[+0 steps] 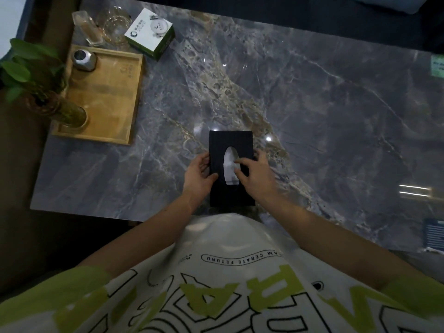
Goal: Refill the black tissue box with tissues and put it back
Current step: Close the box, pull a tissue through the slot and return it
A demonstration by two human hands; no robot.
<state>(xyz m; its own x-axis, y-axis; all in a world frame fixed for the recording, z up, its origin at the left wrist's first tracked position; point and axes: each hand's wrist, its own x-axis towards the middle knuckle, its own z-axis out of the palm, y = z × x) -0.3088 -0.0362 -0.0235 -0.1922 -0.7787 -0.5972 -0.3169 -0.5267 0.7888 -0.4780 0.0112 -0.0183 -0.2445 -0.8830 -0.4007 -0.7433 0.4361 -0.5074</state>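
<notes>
The black tissue box lies flat on the grey marble table, near its front edge, with its long side pointing away from me. White tissue shows through the oval slot in its top. My left hand grips the box's left side, thumb on the top face. My right hand rests on the right half of the box, its index finger and thumb pinching the tissue at the slot.
A wooden tray sits at the table's left with a metal jar and a plant in a glass vase. Behind it stand glassware and a white-and-green carton. Papers lie at the right edge.
</notes>
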